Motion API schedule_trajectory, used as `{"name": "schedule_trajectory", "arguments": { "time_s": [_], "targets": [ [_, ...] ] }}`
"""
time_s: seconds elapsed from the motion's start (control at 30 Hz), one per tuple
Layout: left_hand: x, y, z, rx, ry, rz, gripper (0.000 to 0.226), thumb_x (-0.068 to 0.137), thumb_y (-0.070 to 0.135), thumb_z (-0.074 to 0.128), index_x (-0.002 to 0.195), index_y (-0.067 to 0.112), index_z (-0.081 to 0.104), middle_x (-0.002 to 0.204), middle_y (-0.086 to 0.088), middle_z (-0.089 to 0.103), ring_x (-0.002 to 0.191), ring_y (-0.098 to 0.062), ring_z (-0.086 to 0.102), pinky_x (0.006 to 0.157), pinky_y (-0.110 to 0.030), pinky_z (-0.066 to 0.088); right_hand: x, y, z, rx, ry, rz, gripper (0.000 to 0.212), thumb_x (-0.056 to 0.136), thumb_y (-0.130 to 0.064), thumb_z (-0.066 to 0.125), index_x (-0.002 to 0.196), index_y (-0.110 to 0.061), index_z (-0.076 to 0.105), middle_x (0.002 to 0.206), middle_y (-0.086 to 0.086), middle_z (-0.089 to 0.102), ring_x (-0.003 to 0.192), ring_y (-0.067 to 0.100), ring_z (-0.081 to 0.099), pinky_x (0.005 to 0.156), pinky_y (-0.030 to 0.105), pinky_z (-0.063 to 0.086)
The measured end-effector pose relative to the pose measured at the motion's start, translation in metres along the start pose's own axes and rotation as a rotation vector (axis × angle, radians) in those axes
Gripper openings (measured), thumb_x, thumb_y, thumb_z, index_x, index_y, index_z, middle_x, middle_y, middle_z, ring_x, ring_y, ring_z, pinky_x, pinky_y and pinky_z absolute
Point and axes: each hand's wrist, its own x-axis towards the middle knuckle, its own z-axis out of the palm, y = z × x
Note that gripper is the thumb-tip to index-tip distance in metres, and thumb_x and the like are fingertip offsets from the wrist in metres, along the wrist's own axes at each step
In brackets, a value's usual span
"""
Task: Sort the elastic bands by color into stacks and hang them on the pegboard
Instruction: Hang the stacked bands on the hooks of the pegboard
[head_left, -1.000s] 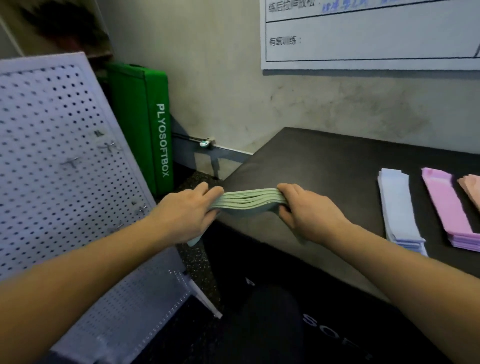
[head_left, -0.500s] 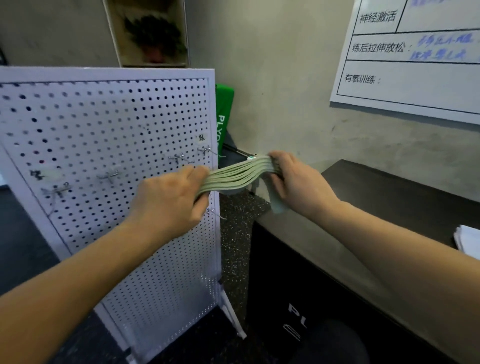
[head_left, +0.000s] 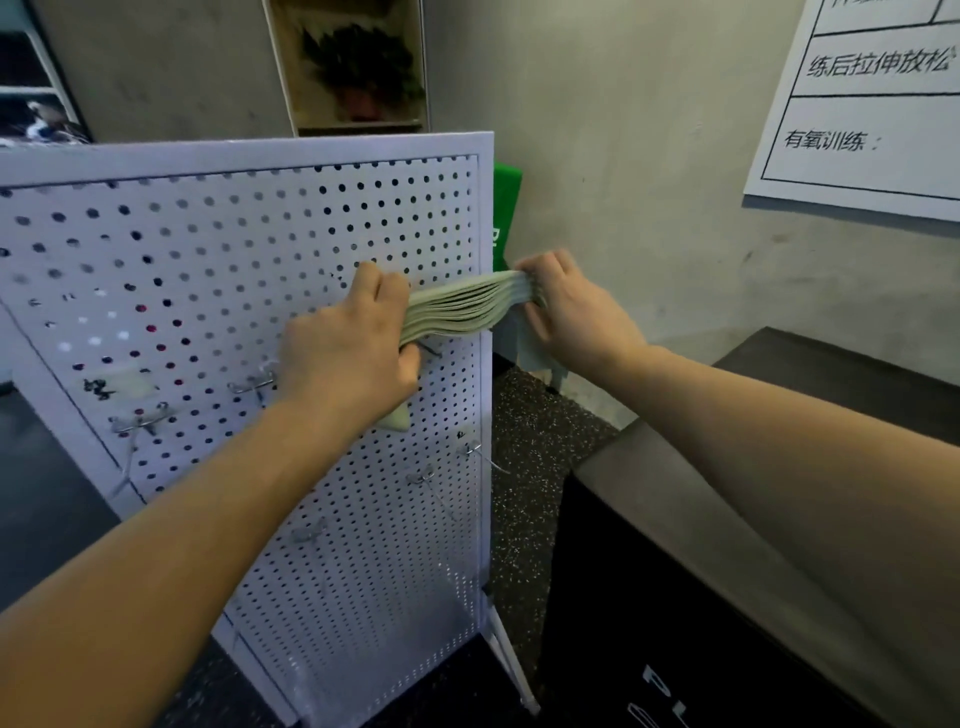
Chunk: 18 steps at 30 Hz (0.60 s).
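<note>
now carried off the bench and up to the white pegboard (head_left: 208, 270), green elastic bands (head_left: 457, 306) stretched taut at its 3 o'clock edge, left hand (head_left: 348, 358) and right hand (head_left: 571, 312) each clamped on an end, seemingly ready for hooking onto a peg (head_left: 431, 349).

At your right, note the black box (head_left: 727, 545) with white lettering low on its front. Above it, a white wall chart (head_left: 862, 114) carries printed Chinese text. A green box (head_left: 505, 208) stands against the grey wall (head_left: 623, 156). A framed plant picture (head_left: 358, 67) hangs higher up. The floor (head_left: 535, 441) is dark and speckled.
</note>
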Motion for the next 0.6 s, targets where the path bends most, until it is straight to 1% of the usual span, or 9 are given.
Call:
{"name": "schedule_trajectory", "arguments": {
  "time_s": [0.07,0.13,0.23,0.27,0.33,0.4,0.47,0.53,0.6],
  "targets": [
    [0.002,-0.001,0.009,0.020,-0.027,-0.011,0.041,0.096,0.040,0.054,0.119,0.012,0.035,0.118,-0.006,0.036,0.053,-0.018,0.033,0.047,-0.029,0.024,0.001,0.003,0.013,0.025,-0.010,0.012,0.035,0.102,-0.026,0.053,0.133,-0.011,0.046,0.128,0.010,0.050,0.082,0.018,0.055,0.070,0.036,0.049],
    [0.001,-0.002,0.018,-0.004,-0.035,-0.011,0.041,0.096,0.039,0.055,0.119,0.011,0.035,0.116,-0.005,0.034,0.054,-0.019,0.034,0.046,-0.028,0.024,-0.004,0.005,0.024,0.054,-0.027,0.022,0.034,0.102,-0.023,0.054,0.133,-0.010,0.045,0.126,0.009,0.050,0.080,0.016,0.054,0.068,0.031,0.044],
    [-0.002,-0.001,0.026,-0.050,-0.028,-0.016,0.043,0.096,0.037,0.057,0.119,0.009,0.034,0.114,-0.005,0.031,0.053,-0.017,0.032,0.045,-0.028,0.021,-0.015,0.010,0.038,0.126,-0.038,0.049,0.031,0.101,-0.021,0.055,0.129,-0.013,0.043,0.108,0.001,0.054,0.070,0.008,0.051,0.067,0.028,0.037],
    [-0.003,-0.001,0.028,-0.061,-0.037,-0.032,0.045,0.096,0.038,0.058,0.121,0.009,0.033,0.118,-0.007,0.032,0.055,-0.018,0.034,0.046,-0.028,0.022,-0.015,0.011,0.040,0.157,-0.038,0.070,0.030,0.101,-0.020,0.055,0.128,-0.014,0.043,0.102,-0.001,0.054,0.069,0.008,0.051,0.066,0.029,0.035],
    [-0.004,-0.002,0.035,-0.108,-0.051,-0.058,0.049,0.096,0.037,0.059,0.125,0.009,0.031,0.126,-0.010,0.033,0.060,-0.022,0.039,0.048,-0.030,0.025,-0.015,0.009,0.043,0.198,-0.051,0.103,0.031,0.100,-0.021,0.056,0.127,-0.017,0.041,0.099,-0.003,0.055,0.074,0.016,0.055,0.067,0.031,0.037],
    [-0.006,-0.004,0.040,-0.179,-0.036,-0.022,0.054,0.093,0.033,0.064,0.128,0.014,0.028,0.125,-0.013,0.035,0.055,-0.022,0.036,0.048,-0.032,0.029,-0.014,0.004,0.042,0.220,-0.077,0.116,0.036,0.098,-0.023,0.058,0.129,-0.021,0.038,0.103,-0.004,0.056,0.083,0.020,0.059,0.070,0.034,0.042],
    [-0.008,-0.005,0.043,-0.216,-0.036,0.014,0.060,0.093,0.034,0.065,0.135,0.024,0.025,0.124,-0.013,0.034,0.055,-0.020,0.035,0.049,-0.033,0.033,-0.015,0.000,0.041,0.251,-0.081,0.106,0.044,0.097,-0.025,0.061,0.133,-0.025,0.036,0.112,-0.007,0.056,0.092,0.017,0.060,0.075,0.037,0.049],
    [-0.007,-0.004,0.041,-0.218,-0.057,0.013,0.061,0.095,0.042,0.063,0.144,0.029,0.028,0.126,-0.010,0.033,0.065,-0.023,0.044,0.055,-0.036,0.040,-0.016,-0.002,0.040,0.280,-0.081,0.095,0.050,0.096,-0.024,0.063,0.138,-0.029,0.035,0.123,-0.006,0.057,0.100,0.015,0.061,0.084,0.041,0.055],
    [-0.005,-0.002,0.035,-0.198,-0.072,0.002,0.064,0.095,0.052,0.058,0.148,0.030,0.029,0.126,-0.008,0.031,0.071,-0.024,0.049,0.058,-0.036,0.044,-0.017,-0.001,0.038,0.318,-0.094,0.113,0.053,0.096,-0.025,0.065,0.140,-0.032,0.037,0.132,-0.004,0.057,0.108,0.015,0.061,0.091,0.044,0.058]
  ]
}}
